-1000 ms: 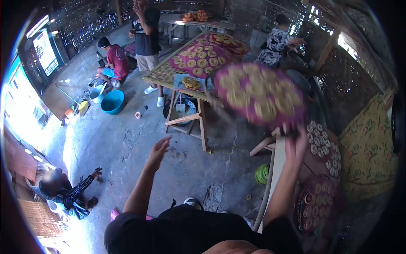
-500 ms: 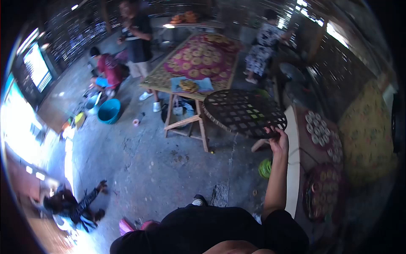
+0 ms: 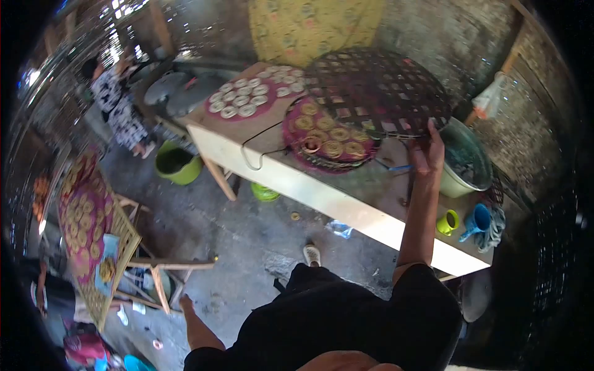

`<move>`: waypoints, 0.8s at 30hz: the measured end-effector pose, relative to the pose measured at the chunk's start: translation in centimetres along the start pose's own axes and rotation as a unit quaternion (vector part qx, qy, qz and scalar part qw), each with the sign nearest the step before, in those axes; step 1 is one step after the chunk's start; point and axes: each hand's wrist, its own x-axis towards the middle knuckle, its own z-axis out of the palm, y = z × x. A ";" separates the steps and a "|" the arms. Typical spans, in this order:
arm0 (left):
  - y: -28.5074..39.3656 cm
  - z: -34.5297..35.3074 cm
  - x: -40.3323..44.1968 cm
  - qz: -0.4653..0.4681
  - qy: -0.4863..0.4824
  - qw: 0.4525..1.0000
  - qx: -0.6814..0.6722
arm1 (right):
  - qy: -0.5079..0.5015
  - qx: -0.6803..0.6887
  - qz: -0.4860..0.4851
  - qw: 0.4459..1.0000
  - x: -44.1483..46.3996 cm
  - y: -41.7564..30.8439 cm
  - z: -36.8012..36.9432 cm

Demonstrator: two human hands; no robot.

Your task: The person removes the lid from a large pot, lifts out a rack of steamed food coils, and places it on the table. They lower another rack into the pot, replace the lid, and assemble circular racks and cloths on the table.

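The right hand (image 3: 427, 154) grips a round, dark woven tray (image 3: 377, 93) by its rim, fingers at the edge closest to the wearer. The tray is held up over the long table (image 3: 365, 191), its open lattice facing the camera and covering part of the far edge from view; beyond it a yellow patterned cloth (image 3: 315, 28) hangs. The left hand (image 3: 185, 302) is low, beside the wooden legs of a bamboo stand (image 3: 125, 246); it is too small and dark to tell whether it is open or closed.

Near the table's left end lies a purple sheet (image 3: 263, 111) set with pale coils (image 3: 241, 99). Next along the near edge, partly overlapped by the woven tray, sits a round base bearing yellow coils (image 3: 334, 148). A dark cord (image 3: 250, 154) loops over the near edge to its left. Toward the right end stand a large pale bucket (image 3: 455, 182), then 2 mugs, a yellow-green mug (image 3: 447, 222) and a blue mug (image 3: 476, 221), close to the near right corner. On the floor off the table's left end is a green bucket (image 3: 176, 167). Farther left, 1 person in a patterned outfit (image 3: 120, 105) stands by the wall.
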 end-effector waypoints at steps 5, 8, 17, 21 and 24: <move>11.2 0.1 12.2 0.194 0.117 0.968 0.108 | 0.145 -0.063 -0.220 0.963 1.2 -10.7 -8.5; 19.7 4.5 12.0 -0.125 -0.349 0.691 -0.621 | 0.164 -0.059 -0.279 0.944 1.5 -15.9 -16.0; 33.4 5.0 7.3 0.193 -0.512 0.834 -0.076 | 0.410 -0.168 -0.277 0.852 -1.1 -19.7 -27.7; 33.5 3.6 10.4 0.194 -0.474 0.859 0.007 | 0.563 -0.596 0.014 0.572 -3.7 -21.6 -24.4; 33.9 7.6 16.0 0.109 -0.296 0.944 -0.095 | 0.573 -0.799 -0.183 -0.002 -3.5 -18.3 -21.5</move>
